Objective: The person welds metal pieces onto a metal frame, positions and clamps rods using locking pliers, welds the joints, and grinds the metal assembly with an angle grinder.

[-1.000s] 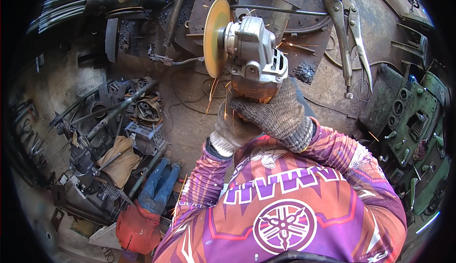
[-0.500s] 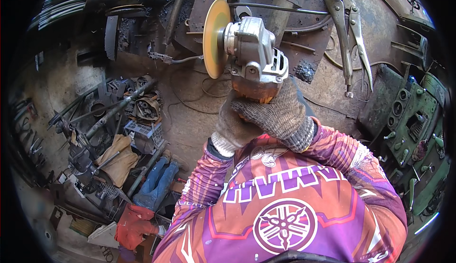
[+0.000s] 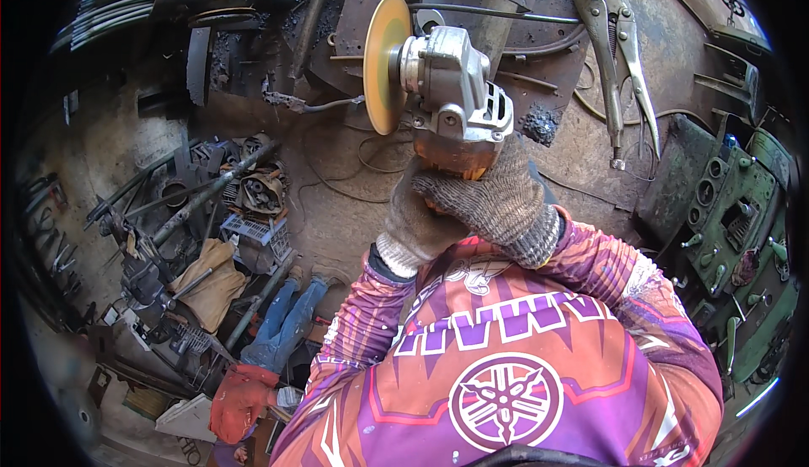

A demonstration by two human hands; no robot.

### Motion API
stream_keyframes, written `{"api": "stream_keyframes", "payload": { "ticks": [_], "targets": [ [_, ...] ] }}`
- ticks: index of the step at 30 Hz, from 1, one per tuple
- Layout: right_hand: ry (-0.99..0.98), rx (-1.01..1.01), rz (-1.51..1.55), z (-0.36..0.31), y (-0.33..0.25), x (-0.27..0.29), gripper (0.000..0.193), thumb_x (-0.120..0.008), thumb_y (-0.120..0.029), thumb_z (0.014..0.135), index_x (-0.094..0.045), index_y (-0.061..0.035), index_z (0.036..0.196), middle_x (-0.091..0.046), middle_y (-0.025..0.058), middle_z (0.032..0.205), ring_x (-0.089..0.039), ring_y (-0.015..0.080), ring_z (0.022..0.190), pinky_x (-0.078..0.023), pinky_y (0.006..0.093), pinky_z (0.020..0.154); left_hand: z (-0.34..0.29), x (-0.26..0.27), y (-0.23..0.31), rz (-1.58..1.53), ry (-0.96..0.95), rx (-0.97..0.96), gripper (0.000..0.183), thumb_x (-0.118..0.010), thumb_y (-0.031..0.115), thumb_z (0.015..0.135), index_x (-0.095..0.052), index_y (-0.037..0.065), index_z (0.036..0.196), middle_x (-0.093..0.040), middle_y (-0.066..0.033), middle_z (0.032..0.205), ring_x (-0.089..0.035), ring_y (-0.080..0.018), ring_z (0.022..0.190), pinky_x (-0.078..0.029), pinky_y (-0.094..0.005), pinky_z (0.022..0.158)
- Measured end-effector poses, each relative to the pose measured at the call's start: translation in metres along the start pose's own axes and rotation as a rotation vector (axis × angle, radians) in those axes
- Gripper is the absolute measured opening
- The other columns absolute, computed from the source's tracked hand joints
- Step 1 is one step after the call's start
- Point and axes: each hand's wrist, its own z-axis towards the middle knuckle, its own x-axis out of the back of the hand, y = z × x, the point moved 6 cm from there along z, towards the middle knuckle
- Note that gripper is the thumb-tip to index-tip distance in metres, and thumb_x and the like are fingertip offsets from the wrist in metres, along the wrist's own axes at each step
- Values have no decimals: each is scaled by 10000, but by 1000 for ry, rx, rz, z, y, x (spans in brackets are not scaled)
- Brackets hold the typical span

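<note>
Both my hands wear knitted work gloves and close around the orange-brown body of an angle grinder (image 3: 455,79). My left hand (image 3: 417,218), in a glove with a white cuff, wraps it from the left and below. My right hand (image 3: 489,197), with a grey cuff, lies partly over the left one and covers some of its fingers. The grinder's silver metal head points away from me. On its left side a yellowish disc (image 3: 385,67) stands edge-up, clear of the metal workbench (image 3: 358,24) behind it.
Locking pliers (image 3: 619,71) stand at the far right. Thin rods and a dark pipe (image 3: 316,24) lie at the far side. Green machinery (image 3: 737,222) with levers is at the right. A person in a red top (image 3: 240,399) is at lower left, near piled metal parts (image 3: 257,189).
The grinder has shifted very slightly to the right and away from me, still in both hands. The person in red has moved a little to the right and lower in view.
</note>
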Motion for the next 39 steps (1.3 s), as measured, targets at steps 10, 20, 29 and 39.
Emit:
{"api": "stream_keyframes", "payload": {
  "ticks": [10,20,29,39],
  "targets": [
    [-42,-141,83,2,15,-3,682,-892,-268,737,-543,-37,1275,-670,116,1139,-676,206,1009,-573,335,852,5,3,9,-5,7,13,794,-894,261,665,-497,31,1314,-622,-164,1217,-656,-321,1095,-536,-403,916],
    [-16,-98,11,1,19,-3,733,-900,-270,724,-513,-41,1303,-654,117,1179,-662,238,1062,-556,354,908,4,6,14,-4,26,-7,641,-885,299,671,-623,55,1204,-686,-134,1153,-684,-299,1058,-549,-397,892],
    [-22,-134,120,2,15,-4,686,-897,-240,726,-542,-51,1282,-666,107,1158,-672,210,1026,-568,336,871,3,8,11,-107,101,23,552,-875,346,681,-707,62,1124,-720,-130,1112,-698,-300,1033,-549,-402,878],
    [-17,-124,87,3,9,-4,710,-903,-247,722,-525,-41,1286,-665,117,1152,-667,224,1036,-558,353,893,4,9,18,-69,97,-9,703,-879,239,692,-546,24,1273,-668,-164,1160,-690,-306,1034,-561,-401,879]
  ]
}}
